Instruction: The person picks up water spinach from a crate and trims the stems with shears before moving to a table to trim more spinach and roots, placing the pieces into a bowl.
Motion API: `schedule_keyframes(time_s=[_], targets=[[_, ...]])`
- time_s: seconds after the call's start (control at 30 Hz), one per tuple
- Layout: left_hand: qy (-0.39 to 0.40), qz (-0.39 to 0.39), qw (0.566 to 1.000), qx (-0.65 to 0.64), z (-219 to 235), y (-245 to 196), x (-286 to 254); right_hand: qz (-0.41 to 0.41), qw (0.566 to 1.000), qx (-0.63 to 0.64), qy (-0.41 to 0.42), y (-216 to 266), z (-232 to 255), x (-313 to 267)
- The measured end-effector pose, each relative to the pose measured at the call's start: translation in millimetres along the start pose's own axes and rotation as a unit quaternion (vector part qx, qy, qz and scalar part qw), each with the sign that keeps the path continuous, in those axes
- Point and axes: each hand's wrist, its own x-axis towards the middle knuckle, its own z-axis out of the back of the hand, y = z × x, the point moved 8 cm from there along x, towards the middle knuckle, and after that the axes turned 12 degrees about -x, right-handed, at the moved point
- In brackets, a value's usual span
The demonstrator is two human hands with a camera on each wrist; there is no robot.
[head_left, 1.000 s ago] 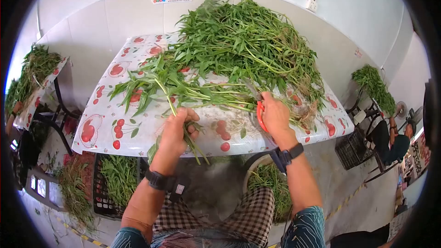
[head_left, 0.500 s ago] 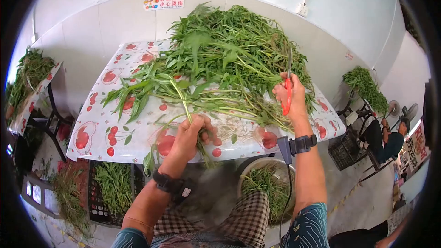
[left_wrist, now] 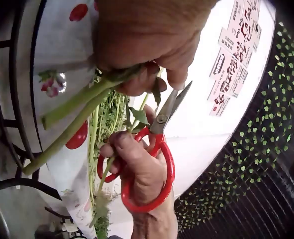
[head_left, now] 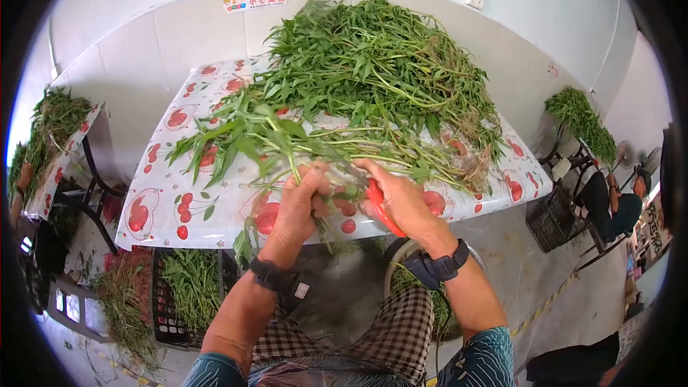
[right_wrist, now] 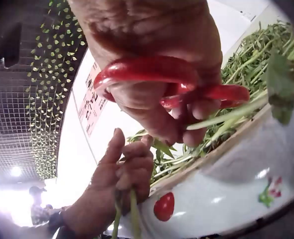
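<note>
The right hand has come down and inward since the earlier head frame, where it held the scissors raised at the pile's right side; it is now just beside the left hand, which still grips its leafy stems. The left fingers are curled round these stems: the leafy tops spread out beyond the fist over the table, and the bare stem ends stick out on the near side, toward the person.

The right hand holds the red-handled scissors, with fingers through the loops; the left wrist view shows the blades slightly parted, their tips close to the left hand. Whether they touch it cannot be told. The right fingertips also pinch a thin green stem.

More loose stems lie on the cherry-patterned tablecloth just beyond both hands, and the large heap of greens rises behind them. Below the near edge, a black crate with greens stands on the left and a round basin on the right.
</note>
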Motion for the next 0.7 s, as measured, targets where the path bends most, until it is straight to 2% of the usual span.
schedule_keyframes(time_s=[0.1,0.13,0.2,0.27,0.33,0.43,0.57,0.67,0.7], targets=[[-0.039,-0.015,0.998,-0.043,9.2,-0.8,1.5,-0.002,1.0,0.009,-0.023,-31.0,2.9,-4.2],[-0.047,-0.023,0.997,-0.064,11.9,-1.4,2.8,-0.04,0.998,0.037,-0.011,-41.7,10.5,-9.6],[-0.051,-0.028,0.994,-0.089,10.7,-4.2,1.2,-0.155,0.972,0.175,-0.011,-85.3,15.3,-23.0],[-0.064,-0.031,0.993,-0.095,13.0,-4.2,1.7,-0.199,0.955,0.214,-0.056,-109.5,28.2,-36.3],[-0.064,-0.033,0.992,-0.107,12.3,-4.3,2.7,-0.176,0.961,0.158,-0.144,-113.5,49.7,-52.4],[-0.049,-0.03,0.99,-0.126,9.8,-3.5,3.1,-0.188,0.944,0.136,-0.233,-133.1,60.3,-82.0],[-0.037,-0.025,0.991,-0.128,10.8,-2.0,4.0,-0.243,0.881,0.37,-0.164,-122.5,40.8,-113.3],[-0.029,-0.023,0.992,-0.122,12.8,-2.1,3.8,-0.21,0.868,0.435,-0.113,-108.5,20.6,-129.1],[-0.025,-0.023,0.992,-0.118,13.1,-2.0,4.2,-0.222,0.871,0.427,-0.096,-105.8,16.3,-131.9]])
